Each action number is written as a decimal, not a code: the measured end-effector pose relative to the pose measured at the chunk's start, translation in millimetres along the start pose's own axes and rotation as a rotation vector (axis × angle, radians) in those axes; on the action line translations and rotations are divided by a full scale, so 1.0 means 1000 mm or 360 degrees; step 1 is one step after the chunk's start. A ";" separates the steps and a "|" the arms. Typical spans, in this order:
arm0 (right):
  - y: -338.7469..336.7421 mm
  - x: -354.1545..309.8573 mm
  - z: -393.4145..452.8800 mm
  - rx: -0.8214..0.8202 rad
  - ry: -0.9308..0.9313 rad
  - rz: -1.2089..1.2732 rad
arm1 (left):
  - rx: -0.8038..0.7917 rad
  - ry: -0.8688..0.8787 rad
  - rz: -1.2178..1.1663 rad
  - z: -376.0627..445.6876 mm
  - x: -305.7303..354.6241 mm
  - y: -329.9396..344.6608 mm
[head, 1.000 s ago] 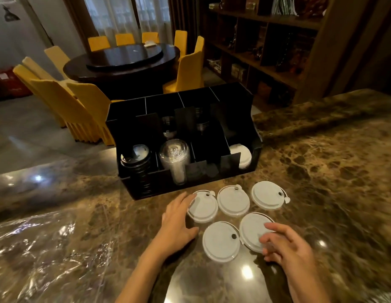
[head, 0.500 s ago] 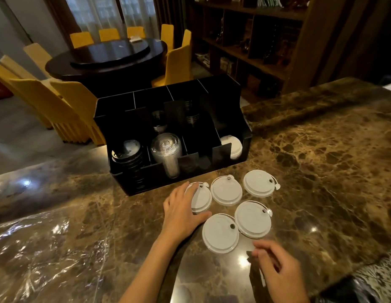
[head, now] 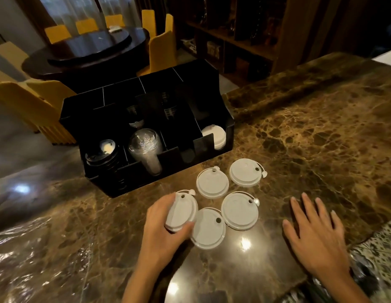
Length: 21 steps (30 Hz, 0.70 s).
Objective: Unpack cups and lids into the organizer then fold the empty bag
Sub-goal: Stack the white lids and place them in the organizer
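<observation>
L hand (head: 166, 224): lower centre of frame, my thumb and fingers clamped on a white lid (head: 182, 212), lid tilted, one edge raised off the counter (head: 321, 127).
R hand (head: 314, 235): lower right, flat, fingers spread and straight, nothing in it; can't tell if it touches the counter.
Other lids: 4 white ones flat on the counter, centre frame, btwn my hands; nearest one (head: 208, 228) just beside the held lid.
Organizer (head: 133, 182): black, centre-left, just behind the lids; clear cups (head: 146, 149), dark lids (head: 103, 156) at its left, white lids (head: 214, 136) in the right slot.
Bag (head: 26, 259): clear plastic, lower left, lying crumpled on the counter.
</observation>
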State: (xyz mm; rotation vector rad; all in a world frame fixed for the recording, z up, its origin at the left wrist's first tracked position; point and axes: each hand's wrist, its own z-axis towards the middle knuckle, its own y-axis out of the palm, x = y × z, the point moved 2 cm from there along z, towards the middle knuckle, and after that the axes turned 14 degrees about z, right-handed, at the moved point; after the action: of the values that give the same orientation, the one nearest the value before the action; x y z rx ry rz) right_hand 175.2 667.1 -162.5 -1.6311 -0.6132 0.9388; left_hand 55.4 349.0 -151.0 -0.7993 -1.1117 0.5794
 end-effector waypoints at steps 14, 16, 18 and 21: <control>0.012 0.012 0.000 0.0284 -0.0238 0.0167 | -0.0353 0.0358 0.0205 -0.018 0.044 0.024; 0.013 0.014 0.001 0.0283 -0.0246 0.0180 | -0.0311 0.0337 0.0141 -0.021 0.045 0.024; 0.014 0.016 0.002 0.0286 -0.0256 0.0188 | -0.0266 0.0323 0.0062 -0.024 0.047 0.024; 0.014 0.014 0.002 0.0296 -0.0263 0.0209 | -0.0263 0.0373 0.0069 -0.028 0.047 0.024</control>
State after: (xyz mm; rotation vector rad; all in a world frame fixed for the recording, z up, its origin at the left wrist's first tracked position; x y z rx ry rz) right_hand 180.8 675.8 -179.4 -1.4506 -0.5183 1.1999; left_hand 97.5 391.8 -150.5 -1.0096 -0.9359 0.4209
